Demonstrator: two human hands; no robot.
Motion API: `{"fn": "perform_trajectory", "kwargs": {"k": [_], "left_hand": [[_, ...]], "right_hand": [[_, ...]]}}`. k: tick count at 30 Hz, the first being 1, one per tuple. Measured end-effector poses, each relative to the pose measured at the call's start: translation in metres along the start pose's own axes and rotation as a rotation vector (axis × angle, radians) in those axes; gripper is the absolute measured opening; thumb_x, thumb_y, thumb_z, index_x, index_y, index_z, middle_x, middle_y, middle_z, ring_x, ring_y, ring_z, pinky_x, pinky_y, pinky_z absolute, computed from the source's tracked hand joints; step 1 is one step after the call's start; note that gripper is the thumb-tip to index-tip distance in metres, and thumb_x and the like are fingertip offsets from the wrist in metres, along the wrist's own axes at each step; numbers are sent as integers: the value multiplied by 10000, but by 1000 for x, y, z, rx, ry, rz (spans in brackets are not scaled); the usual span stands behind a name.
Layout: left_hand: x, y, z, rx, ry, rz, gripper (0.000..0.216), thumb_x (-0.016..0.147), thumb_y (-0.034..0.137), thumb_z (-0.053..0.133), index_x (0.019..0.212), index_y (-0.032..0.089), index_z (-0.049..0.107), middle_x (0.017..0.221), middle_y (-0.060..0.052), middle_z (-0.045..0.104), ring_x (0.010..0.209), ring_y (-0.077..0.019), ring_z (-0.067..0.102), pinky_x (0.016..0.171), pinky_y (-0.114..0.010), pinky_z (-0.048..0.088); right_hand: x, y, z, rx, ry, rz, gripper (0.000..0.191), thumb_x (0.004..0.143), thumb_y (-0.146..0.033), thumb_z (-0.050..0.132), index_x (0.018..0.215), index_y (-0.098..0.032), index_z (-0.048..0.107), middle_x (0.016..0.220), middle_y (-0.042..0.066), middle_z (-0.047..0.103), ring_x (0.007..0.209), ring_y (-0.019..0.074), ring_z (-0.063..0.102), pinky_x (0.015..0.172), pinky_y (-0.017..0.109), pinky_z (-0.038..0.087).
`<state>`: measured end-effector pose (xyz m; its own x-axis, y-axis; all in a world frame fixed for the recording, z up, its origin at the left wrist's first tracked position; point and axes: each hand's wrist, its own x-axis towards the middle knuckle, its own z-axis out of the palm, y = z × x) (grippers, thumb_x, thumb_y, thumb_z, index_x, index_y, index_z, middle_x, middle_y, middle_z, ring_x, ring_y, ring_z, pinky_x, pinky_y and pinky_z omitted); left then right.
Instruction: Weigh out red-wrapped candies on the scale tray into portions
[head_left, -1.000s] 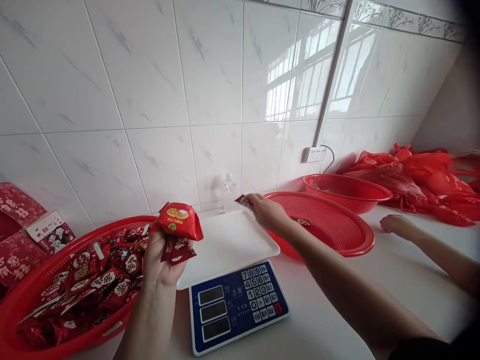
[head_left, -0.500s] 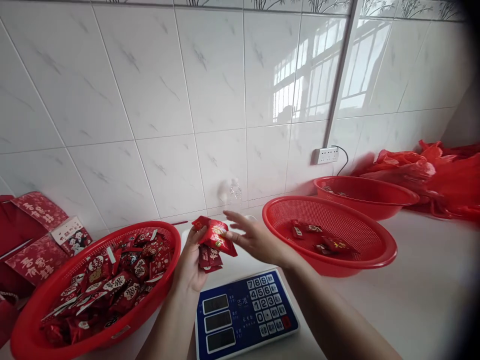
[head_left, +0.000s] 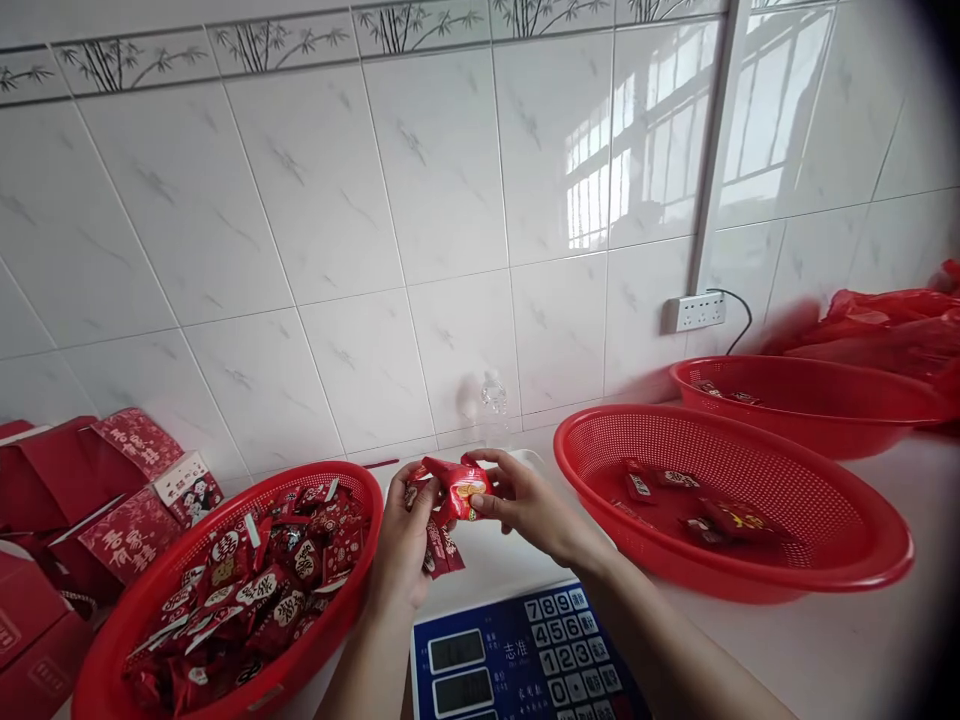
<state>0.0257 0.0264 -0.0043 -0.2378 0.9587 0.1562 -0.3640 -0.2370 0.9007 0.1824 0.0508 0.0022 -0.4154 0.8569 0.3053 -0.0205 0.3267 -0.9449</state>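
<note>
Over the white pan of a digital scale (head_left: 517,650), my two hands meet on small red wrapped packets. My left hand (head_left: 405,530) is closed round several dark red candy packets (head_left: 442,550), fanned downward from its fingers. A brighter red snack packet (head_left: 465,488) with a yellow print lies between both hands. The thumb and fingers of my right hand (head_left: 529,505) pinch its right end. To the left of my left hand stands a red basket (head_left: 367,520) heaped with similar packets.
Two red perforated baskets (head_left: 847,580) with a few packets stand at the right. Red gift boxes (head_left: 127,520) are at far left. A clear bottle (head_left: 493,400) stands by the tiled wall, below a power socket (head_left: 696,312). Red plastic bags (head_left: 885,325) lie back right.
My right hand has gone from spread fingers to a pinch on the bright red packet, which has turned. The head view has shifted left and up.
</note>
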Motion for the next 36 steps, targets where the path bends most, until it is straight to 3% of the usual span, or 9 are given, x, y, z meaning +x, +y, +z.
{"fn": "perform_trajectory", "kwargs": {"k": [6, 10, 15, 18, 22, 25, 27, 31, 36], "left_hand": [[0, 0, -2, -54, -80, -24, 452, 683, 453, 742, 1012, 219, 539, 797, 8, 640, 494, -72, 550, 449, -182, 434], [-2, 3, -1, -35, -99, -39, 573, 592, 443, 804, 1050, 229, 535, 837, 2, 646, 512, -84, 569, 456, -194, 448], [-5, 10, 2, -15, -41, -52, 607, 521, 307, 857, 1034, 233, 541, 868, 2, 659, 599, -111, 615, 484, -190, 458], [-8, 11, 5, -56, -19, -28, 550, 551, 268, 845, 1011, 235, 545, 866, 13, 658, 617, -109, 618, 498, -186, 460], [-13, 10, 9, -110, -13, 3, 489, 583, 243, 828, 989, 221, 557, 863, 6, 664, 665, -119, 635, 566, -199, 490], [-13, 10, 9, -107, 9, 71, 436, 613, 238, 810, 967, 219, 556, 870, 0, 670, 756, -141, 652, 672, -230, 514], [-11, 10, 7, -67, 2, 73, 418, 624, 250, 804, 959, 218, 556, 857, 0, 667, 737, -138, 651, 661, -227, 514], [-6, 5, 3, -24, 26, 18, 445, 630, 332, 798, 997, 239, 564, 857, 17, 652, 579, -85, 602, 518, -189, 473], [5, 5, -6, -156, 141, -6, 411, 609, 342, 810, 927, 224, 579, 983, -6, 645, 656, -89, 601, 516, -198, 486]], "right_hand": [[3, 15, 7, 5, 140, -103, 655, 735, -277, 665, 1321, -257, 373, 1148, 74, 498, 867, 160, 582, 798, 380, 512], [1, 9, 9, -29, 158, -40, 573, 699, -296, 705, 1223, -226, 485, 1147, 80, 552, 988, 209, 565, 904, 431, 457], [-1, 2, 12, 342, -1, -11, 479, 681, -355, 754, 1087, -203, 549, 1041, 51, 621, 942, 197, 599, 883, 411, 476], [0, 3, 14, 523, 33, -6, 370, 715, -394, 731, 968, -166, 587, 925, 51, 656, 861, 195, 632, 855, 411, 494], [0, 3, 13, 595, 28, 34, 332, 766, -433, 679, 934, -153, 621, 866, 57, 685, 830, 193, 652, 862, 391, 482], [-1, 1, 11, 542, -72, 75, 374, 731, -393, 723, 1009, -167, 618, 948, 59, 682, 900, 192, 639, 880, 387, 476], [-2, 1, 12, 462, -61, 73, 385, 677, -361, 768, 978, -179, 612, 924, 39, 675, 870, 185, 636, 844, 385, 494], [2, 4, 12, 341, 90, -24, 336, 667, -367, 758, 903, -196, 588, 865, 15, 663, 811, 180, 633, 806, 399, 509], [8, 17, 8, 5, 324, -207, 177, 791, -330, 632, 914, -213, 579, 898, 34, 676, 844, 205, 626, 807, 408, 495]]}}
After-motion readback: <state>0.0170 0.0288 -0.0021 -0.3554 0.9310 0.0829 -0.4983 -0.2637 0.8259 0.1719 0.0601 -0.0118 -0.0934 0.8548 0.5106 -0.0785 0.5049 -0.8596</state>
